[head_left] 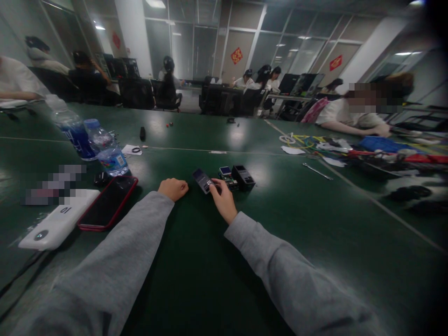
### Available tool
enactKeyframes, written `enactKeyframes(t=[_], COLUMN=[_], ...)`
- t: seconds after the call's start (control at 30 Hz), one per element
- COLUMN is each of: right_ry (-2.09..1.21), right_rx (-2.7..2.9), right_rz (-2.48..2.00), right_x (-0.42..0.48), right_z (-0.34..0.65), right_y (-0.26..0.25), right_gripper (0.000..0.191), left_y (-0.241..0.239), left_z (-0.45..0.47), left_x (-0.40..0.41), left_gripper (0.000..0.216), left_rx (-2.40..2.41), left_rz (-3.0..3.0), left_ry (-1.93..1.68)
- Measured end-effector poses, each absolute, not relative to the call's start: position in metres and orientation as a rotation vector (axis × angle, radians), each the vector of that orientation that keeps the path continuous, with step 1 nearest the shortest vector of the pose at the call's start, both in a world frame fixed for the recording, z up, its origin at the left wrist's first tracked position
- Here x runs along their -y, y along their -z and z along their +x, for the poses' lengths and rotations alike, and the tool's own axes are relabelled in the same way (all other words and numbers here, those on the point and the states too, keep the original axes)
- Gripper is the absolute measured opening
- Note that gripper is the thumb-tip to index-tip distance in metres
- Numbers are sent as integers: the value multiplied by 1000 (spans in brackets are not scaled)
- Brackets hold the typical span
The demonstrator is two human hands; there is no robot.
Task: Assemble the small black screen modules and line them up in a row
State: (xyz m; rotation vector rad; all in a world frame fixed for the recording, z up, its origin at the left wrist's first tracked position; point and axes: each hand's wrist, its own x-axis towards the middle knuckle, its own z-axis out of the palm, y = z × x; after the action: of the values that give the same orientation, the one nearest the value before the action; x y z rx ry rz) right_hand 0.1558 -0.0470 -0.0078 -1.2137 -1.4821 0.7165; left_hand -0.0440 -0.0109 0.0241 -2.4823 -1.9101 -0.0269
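My right hand (223, 198) grips a dark flat cover plate (202, 180) by its near right edge, thumb on top. The plate is tilted and bears pale printed markings. Just beyond those fingers lies a green circuit board (229, 179) with a small screen (225, 171) on it. A black box-shaped case (244, 177) stands right beside the board. To the left of the plate my left hand (174, 189) rests on the table as a closed fist, apart from the plate. Whatever may be inside that fist is hidden.
Left of my arms lie a red-cased phone (109, 203) and a white device (58, 224) with a cable. Two water bottles (107, 148) stand behind them. A wrench (317, 171) lies on the right, before tangled cables (308, 141). Several people sit around the room.
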Motion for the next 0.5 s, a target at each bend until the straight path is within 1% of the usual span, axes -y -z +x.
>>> enactKeyframes(t=[0.1,0.23,0.3,0.4,0.5], right_ry=[-665,-398,-334,-286,-262], right_rx=[1493,1566,1564,1565,1645], right_rz=[-1270,-1384,-1425,-1399,-1339], right_x=[47,47,47,48,52], right_z=[156,156,156,156,154], right_y=[8,8,9,10,6], right_gripper=[37,34,34,41,55], left_y=[-24,-23,-22,-22,-22], left_z=[-44,-44,-44,-44,-44], left_x=[11,10,10,10,10], left_gripper=[37,39,40,41,41], left_rx=[1914,1907,1933,1951,1930], left_rz=[-2488,-2495,-2478,-2466,-2471], left_ry=[20,34,30,28,41])
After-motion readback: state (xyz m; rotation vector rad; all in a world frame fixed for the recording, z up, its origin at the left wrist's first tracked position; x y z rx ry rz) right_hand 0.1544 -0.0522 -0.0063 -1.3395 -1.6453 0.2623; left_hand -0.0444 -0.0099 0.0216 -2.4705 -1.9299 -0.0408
